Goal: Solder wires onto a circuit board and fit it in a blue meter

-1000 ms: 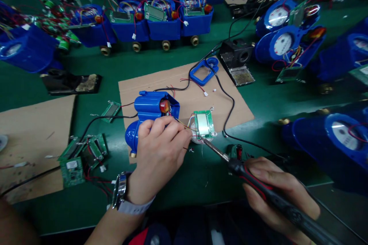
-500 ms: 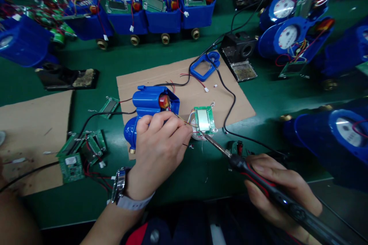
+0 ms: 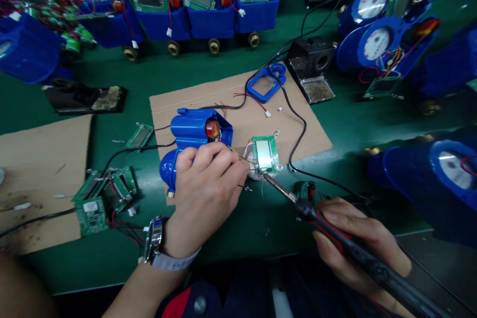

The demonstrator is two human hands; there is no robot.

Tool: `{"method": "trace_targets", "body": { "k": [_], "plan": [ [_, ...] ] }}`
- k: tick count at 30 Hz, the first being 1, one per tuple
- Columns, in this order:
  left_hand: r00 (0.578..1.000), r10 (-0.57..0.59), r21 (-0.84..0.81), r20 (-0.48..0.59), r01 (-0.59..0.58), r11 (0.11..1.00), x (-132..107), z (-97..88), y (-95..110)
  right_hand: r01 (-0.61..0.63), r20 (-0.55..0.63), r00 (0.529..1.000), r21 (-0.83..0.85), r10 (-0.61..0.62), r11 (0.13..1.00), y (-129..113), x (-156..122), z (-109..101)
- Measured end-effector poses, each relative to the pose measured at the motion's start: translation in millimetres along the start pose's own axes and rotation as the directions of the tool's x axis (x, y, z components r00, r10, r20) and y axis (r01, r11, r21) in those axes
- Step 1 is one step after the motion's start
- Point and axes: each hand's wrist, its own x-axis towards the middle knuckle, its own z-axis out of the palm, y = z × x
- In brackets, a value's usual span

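Observation:
My right hand [image 3: 361, 243] is closed round the black and red handle of a soldering iron [image 3: 316, 216]. Its tip meets the lower edge of a green circuit board [image 3: 265, 153] with a pale display. Close to the board's left side, the pinched fingers of my left hand [image 3: 212, 189] hold thin wires [image 3: 244, 157]. These wires run between the board and a blue meter housing [image 3: 192, 129], which lies on its side, partly hidden behind the hand. An orange-red part shows at the housing's opening. A round whitish piece [image 3: 257, 175] lies under the board.
Cardboard [image 3: 223, 94] covers the bench here, with a blue frame [image 3: 266, 84] and a black cable on it. A soldering iron stand [image 3: 313, 67] is at the back right. Circuit boards [image 3: 106, 196] pile up at left; blue meters [image 3: 212, 22] line the back and right. Someone's arm [image 3: 18, 283] enters lower left.
My right hand and the soldering iron have shifted very slightly left, the tip staying at the board's lower edge. The left hand keeps its pinch on the wires.

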Motion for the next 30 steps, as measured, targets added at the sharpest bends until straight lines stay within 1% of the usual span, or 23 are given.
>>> {"method": "trace_targets", "body": {
  "k": [8, 13, 16, 18, 21, 25, 30],
  "plan": [
    [1.0, 0.002, 0.012, 0.003, -0.002, 1.0, 0.0, 0.4, 0.4, 0.015, 0.021, 1.0, -0.048, -0.014, 0.999, 0.0, 5.9, -1.4],
    [1.0, 0.006, 0.012, 0.011, -0.006, 1.0, -0.2, 0.5, 0.3, 0.046, 0.027, 0.999, -0.036, -0.045, 0.998, -0.3, 6.4, -2.3],
    [1.0, 0.01, 0.007, 0.007, -0.01, 1.0, -0.3, 0.8, 0.0, 0.008, 0.022, 1.0, -0.026, -0.008, 1.0, -0.7, 4.8, -2.6],
    [1.0, 0.012, 0.006, 0.004, -0.012, 1.0, -0.5, 1.1, -0.3, 0.005, 0.033, 0.999, -0.031, -0.003, 0.999, -1.1, 5.1, -2.1],
    [1.0, 0.014, 0.017, 0.012, -0.014, 1.0, -0.5, 1.1, -0.3, 0.048, 0.036, 0.998, -0.049, -0.047, 0.998, -1.6, 6.7, -1.0],
    [1.0, 0.012, 0.03, 0.023, -0.013, 0.999, 0.1, 0.5, 0.3, 0.045, 0.031, 0.999, -0.064, -0.043, 0.997, -1.9, 6.9, -0.2],
    [1.0, 0.014, 0.031, 0.015, -0.015, 0.999, 0.1, 0.7, 0.5, 0.082, 0.017, 0.997, -0.061, -0.081, 0.995, 0.0, 6.8, 1.2]
  ]
}}
